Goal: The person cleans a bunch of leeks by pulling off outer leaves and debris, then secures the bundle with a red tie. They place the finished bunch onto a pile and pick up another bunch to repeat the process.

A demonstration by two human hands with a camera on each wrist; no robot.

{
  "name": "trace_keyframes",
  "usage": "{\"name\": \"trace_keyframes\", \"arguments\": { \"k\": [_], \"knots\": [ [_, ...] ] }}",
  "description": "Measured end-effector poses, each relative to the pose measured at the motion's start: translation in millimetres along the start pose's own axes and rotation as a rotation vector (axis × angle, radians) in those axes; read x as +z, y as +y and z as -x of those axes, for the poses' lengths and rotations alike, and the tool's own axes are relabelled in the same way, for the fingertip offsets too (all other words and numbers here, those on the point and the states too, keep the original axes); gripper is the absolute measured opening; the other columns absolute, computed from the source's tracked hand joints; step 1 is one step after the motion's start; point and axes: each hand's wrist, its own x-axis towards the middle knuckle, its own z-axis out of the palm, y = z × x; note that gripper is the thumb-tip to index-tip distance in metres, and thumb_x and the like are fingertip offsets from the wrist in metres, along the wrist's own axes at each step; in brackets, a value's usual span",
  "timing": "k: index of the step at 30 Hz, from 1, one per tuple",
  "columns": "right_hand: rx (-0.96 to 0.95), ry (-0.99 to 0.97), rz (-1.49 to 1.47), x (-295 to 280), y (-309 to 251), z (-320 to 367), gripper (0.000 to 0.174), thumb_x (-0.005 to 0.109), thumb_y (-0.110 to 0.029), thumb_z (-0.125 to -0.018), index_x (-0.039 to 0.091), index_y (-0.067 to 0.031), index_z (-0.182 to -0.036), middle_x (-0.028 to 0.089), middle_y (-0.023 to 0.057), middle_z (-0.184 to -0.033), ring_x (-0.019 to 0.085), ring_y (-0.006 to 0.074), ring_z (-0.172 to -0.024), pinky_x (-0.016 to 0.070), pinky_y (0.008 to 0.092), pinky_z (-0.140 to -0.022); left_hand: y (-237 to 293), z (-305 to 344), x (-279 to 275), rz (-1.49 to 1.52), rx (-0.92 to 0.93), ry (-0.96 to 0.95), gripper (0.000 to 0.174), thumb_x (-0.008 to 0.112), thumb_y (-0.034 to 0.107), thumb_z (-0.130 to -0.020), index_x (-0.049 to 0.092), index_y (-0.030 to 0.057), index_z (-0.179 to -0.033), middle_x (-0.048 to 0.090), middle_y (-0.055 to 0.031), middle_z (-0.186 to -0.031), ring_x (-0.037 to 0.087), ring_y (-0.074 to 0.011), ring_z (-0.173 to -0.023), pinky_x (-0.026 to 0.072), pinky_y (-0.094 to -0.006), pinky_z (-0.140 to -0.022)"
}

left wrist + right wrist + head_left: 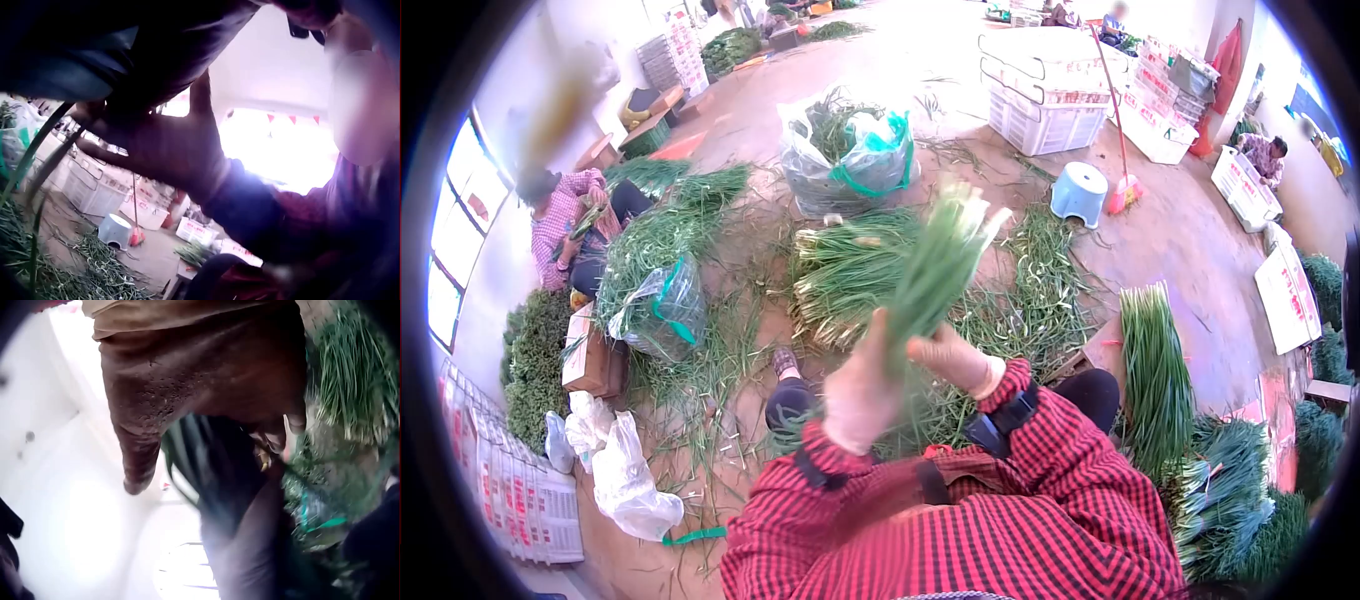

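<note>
I see the green bundle [943,260] slanting forward and rightward — the left hand [863,392] grips it, the right hand [960,362] spreads beside it.

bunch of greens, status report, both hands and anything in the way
Left hand gripping bunch of greens, pale ends pointing outward. Right hand open beside it, contact unclear. Nothing visibly blocking the hands; loose greens strewn beyond.

Paned window [465,235] far left of fingers [935,350]; blue-white stool [1080,190] beyond, right; brown floor [1170,245] below, glare farther off.
</note>
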Motion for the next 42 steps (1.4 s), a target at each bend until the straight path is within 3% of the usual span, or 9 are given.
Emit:
{"name": "trace_keyframes", "arguments": {
  "k": [4, 10, 16, 20, 24, 25, 28, 34, 42],
  "knots": [
    [0.1, 0.262, -0.145, -8, -36, 0, 0.063, 0.073, -0.022, -0.086, 0.047, -0.0045, -0.142, 0.067, 0.0148, -0.112, 0.068, 0.0261, -0.101, 0.0541, 0.0409, -0.093, 29, -4, 23, 0.137, 0.112, -0.205, 0.106, 0.076, 0.027, -0.078, 0.008, 0.0027, -0.157, 0.06, -0.0258, -0.117, 0.068, -0.041, -0.088, 0.0567, -0.0436, -0.076],
    [0.202, 0.119, -0.274, -49, -65, 34, 0.058, 0.066, -0.02, -0.088, 0.048, -0.0035, -0.141, 0.069, 0.0146, -0.098, 0.064, 0.0151, -0.066, 0.053, 0.0257, -0.056, -6, -3, 28, 0.642, 0.024, -0.129, 0.02, 0.073, 0.013, -0.087, 0.075, 0.0036, -0.104, 0.074, -0.0089, -0.09, 0.07, -0.0179, -0.074, 0.0562, -0.0301, -0.068],
    [0.209, 0.023, -0.096, -38, -67, 48, 0.061, 0.071, -0.021, -0.083, 0.051, -0.001, -0.137, 0.069, 0.0172, -0.1, 0.066, 0.0175, -0.066, 0.0537, 0.0264, -0.057, 15, -49, 9, 0.788, 0.006, 0.303, 0.066, 0.075, 0.011, -0.086, 0.045, 0.007, -0.145, 0.072, -0.0096, -0.094, 0.066, -0.0145, -0.073, 0.0535, -0.027, -0.064],
    [0.277, 0.012, -0.104, -36, -65, 53, 0.056, 0.074, -0.018, -0.082, 0.054, -0.0001, -0.131, 0.07, 0.0192, -0.101, 0.067, 0.0189, -0.068, 0.0544, 0.0286, -0.059, 12, -52, 26, 0.826, -0.071, -0.069, 0.077, 0.075, 0.021, -0.087, 0.035, 0.0095, -0.151, 0.071, -0.01, -0.091, 0.066, -0.0174, -0.069, 0.053, -0.0294, -0.064],
    [0.34, 0.069, -0.096, -46, -63, 61, 0.054, 0.074, -0.016, -0.082, 0.055, 0.0006, -0.129, 0.071, 0.0189, -0.096, 0.067, 0.0194, -0.065, 0.0545, 0.0297, -0.059, 2, -50, 19, 0.621, -0.093, -0.196, 0.032, 0.067, 0.02, -0.094, 0.062, 0.005, -0.122, 0.067, -0.015, -0.08, 0.065, -0.0234, -0.064, 0.0507, -0.0333, -0.062],
    [0.349, 0.065, -0.107, -48, -63, 64, 0.053, 0.074, -0.016, -0.082, 0.055, 0.0007, -0.128, 0.071, 0.0189, -0.096, 0.067, 0.0195, -0.065, 0.0544, 0.0297, -0.059, -3, -50, 20, 0.574, -0.044, -0.199, 0.014, 0.064, 0.014, -0.097, 0.062, 0.0007, -0.101, 0.062, -0.0011, -0.079, 0.057, -0.0082, -0.067, 0.0434, -0.0269, -0.057],
    [0.365, 0.047, -0.111, -52, -64, 69, 0.051, 0.074, -0.015, -0.081, 0.056, 0.0009, -0.126, 0.071, 0.0186, -0.093, 0.067, 0.02, -0.063, 0.0544, 0.0298, -0.057, -12, -54, 24, 0.383, 0.361, 0.282, 0.009, 0.061, 0.009, -0.096, 0.064, 0.003, -0.102, 0.064, -0.0021, -0.08, 0.059, -0.0095, -0.073, 0.0458, -0.0294, -0.06],
    [0.365, 0.096, -0.035, -67, -68, 89, 0.071, 0.072, -0.022, -0.081, 0.045, 0.0057, -0.14, 0.07, 0.0146, -0.091, 0.064, 0.018, -0.059, 0.0527, 0.0265, -0.054, -62, -64, -27, 0.86, -0.159, 0.187, 0.02, 0.062, 0.023, -0.101, 0.072, 0.0052, -0.105, 0.05, 0.0085, -0.064, 0.043, 0.0011, -0.058, 0.032, -0.0186, -0.049],
    [0.385, 0.094, -0.077, -61, -64, 86, 0.047, 0.072, -0.013, -0.082, 0.057, 0.0016, -0.124, 0.071, 0.0164, -0.091, 0.066, 0.0185, -0.062, 0.0537, 0.0279, -0.055, -45, -53, 6, 0.994, -0.198, -0.084, 0.051, 0.076, 0.018, -0.087, 0.058, 0.0073, -0.133, 0.066, 0.0, -0.109, 0.054, -0.0057, -0.065, 0.0485, -0.0223, -0.062]
  ]
}}
